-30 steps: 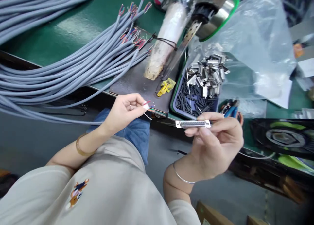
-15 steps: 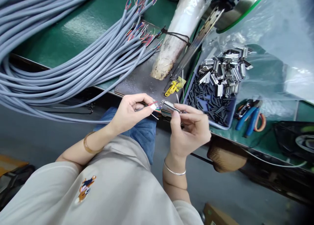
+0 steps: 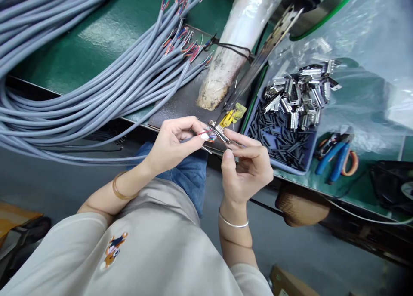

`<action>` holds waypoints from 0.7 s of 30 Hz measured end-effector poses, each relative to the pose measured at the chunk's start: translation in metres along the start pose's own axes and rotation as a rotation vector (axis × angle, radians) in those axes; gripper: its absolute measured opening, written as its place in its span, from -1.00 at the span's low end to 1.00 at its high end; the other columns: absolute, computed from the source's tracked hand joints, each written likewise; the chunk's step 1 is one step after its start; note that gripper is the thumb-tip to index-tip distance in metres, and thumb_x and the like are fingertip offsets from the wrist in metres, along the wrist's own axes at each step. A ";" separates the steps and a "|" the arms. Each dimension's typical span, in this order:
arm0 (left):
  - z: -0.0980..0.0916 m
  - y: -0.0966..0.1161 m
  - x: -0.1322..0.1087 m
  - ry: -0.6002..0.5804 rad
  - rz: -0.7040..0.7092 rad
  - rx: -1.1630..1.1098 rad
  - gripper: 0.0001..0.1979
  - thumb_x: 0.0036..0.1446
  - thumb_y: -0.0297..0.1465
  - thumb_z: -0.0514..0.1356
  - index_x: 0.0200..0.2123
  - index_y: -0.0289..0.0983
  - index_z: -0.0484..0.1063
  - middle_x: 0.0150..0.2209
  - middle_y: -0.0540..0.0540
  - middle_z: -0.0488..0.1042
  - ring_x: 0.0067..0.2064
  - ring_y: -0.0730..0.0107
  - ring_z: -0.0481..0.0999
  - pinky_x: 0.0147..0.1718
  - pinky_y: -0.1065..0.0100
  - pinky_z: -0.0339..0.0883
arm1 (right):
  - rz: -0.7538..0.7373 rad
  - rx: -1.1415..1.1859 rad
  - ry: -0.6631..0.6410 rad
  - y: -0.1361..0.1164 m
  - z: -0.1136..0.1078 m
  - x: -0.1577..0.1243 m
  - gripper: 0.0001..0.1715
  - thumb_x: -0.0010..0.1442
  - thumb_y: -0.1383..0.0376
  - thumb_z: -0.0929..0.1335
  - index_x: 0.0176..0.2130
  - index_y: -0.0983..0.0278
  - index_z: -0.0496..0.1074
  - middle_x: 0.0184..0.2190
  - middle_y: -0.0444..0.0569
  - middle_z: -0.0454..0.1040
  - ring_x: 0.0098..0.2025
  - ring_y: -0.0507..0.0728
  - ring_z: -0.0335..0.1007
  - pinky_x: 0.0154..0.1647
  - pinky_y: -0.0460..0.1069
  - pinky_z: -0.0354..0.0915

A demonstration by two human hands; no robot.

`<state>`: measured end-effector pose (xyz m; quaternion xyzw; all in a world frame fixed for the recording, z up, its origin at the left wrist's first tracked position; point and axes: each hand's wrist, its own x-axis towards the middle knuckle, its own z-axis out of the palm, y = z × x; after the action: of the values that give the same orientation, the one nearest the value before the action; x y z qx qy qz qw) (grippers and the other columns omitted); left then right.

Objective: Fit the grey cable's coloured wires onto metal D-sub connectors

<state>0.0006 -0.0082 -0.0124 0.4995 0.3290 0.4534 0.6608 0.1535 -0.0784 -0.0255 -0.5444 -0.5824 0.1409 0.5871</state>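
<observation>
Left hand (image 3: 176, 141) has some coloured wires (image 3: 211, 139) pinched between thumb and finger, right hand (image 3: 247, 167) is pinching a metal connector (image 3: 220, 132) right by them, out around the worktop's (image 3: 69, 68) near edge. Can't tell if wires and connector actually touch. Blue tray (image 3: 288, 170) sits along that edge, pliers (image 3: 340, 161) just right of it.

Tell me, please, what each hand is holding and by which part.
The left hand pinches coloured wires just behind their tips; the right hand holds a metal connector near its palm-side end.
</observation>
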 end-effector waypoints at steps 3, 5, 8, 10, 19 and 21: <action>-0.001 0.001 0.002 0.008 0.003 0.022 -0.85 0.06 -0.43 0.34 -0.49 -0.33 0.47 -0.33 -0.09 0.61 -0.31 0.48 0.55 -0.35 0.50 0.42 | -0.003 0.024 0.000 0.001 0.001 0.003 -0.87 0.24 0.45 0.39 -0.29 0.22 0.40 -0.04 -0.02 0.65 -0.02 0.13 0.64 -0.05 0.05 0.61; -0.002 0.000 0.003 0.005 0.010 0.028 -0.86 0.05 -0.44 0.34 -0.50 -0.33 0.47 -0.33 -0.08 0.61 -0.31 0.47 0.55 -0.35 0.49 0.42 | -0.014 0.022 -0.010 0.002 0.001 0.004 -0.86 0.24 0.45 0.39 -0.29 0.21 0.41 -0.04 -0.02 0.65 -0.02 0.13 0.64 -0.05 0.05 0.62; -0.003 -0.001 0.004 0.003 0.020 0.029 -0.86 0.05 -0.45 0.34 -0.50 -0.33 0.46 -0.33 -0.08 0.61 -0.33 0.49 0.53 -0.39 0.50 0.39 | -0.040 -0.008 -0.024 0.002 0.001 0.006 -0.84 0.23 0.45 0.40 -0.28 0.19 0.42 -0.04 -0.03 0.65 -0.04 0.14 0.64 -0.07 0.08 0.62; -0.003 0.000 0.005 0.007 0.016 0.036 -0.85 0.05 -0.43 0.34 -0.49 -0.33 0.46 -0.32 -0.08 0.61 -0.34 0.49 0.52 -0.42 0.50 0.37 | -0.060 -0.022 -0.027 0.002 0.000 0.008 -0.83 0.23 0.46 0.40 -0.28 0.18 0.43 -0.04 -0.04 0.65 -0.04 0.15 0.64 -0.08 0.08 0.62; -0.001 0.006 0.007 0.020 0.036 0.013 -0.85 0.04 -0.46 0.34 -0.52 -0.33 0.46 -0.35 -0.06 0.61 -0.36 0.53 0.51 -0.43 0.54 0.36 | -0.156 -0.096 -0.043 0.000 -0.002 0.012 -0.79 0.17 0.50 0.42 -0.28 0.18 0.45 -0.04 -0.05 0.65 -0.07 0.15 0.64 -0.14 0.08 0.62; -0.001 0.006 0.007 0.027 0.016 0.016 -0.85 0.02 -0.46 0.35 -0.53 -0.33 0.47 -0.36 -0.05 0.61 -0.37 0.53 0.51 -0.43 0.53 0.36 | -0.173 -0.134 -0.052 0.001 -0.003 0.010 -0.79 0.18 0.49 0.41 -0.29 0.17 0.43 -0.04 -0.04 0.65 -0.08 0.17 0.65 -0.17 0.10 0.62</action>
<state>0.0008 -0.0005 -0.0072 0.5013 0.3377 0.4625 0.6486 0.1595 -0.0713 -0.0207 -0.5263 -0.6503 0.0647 0.5440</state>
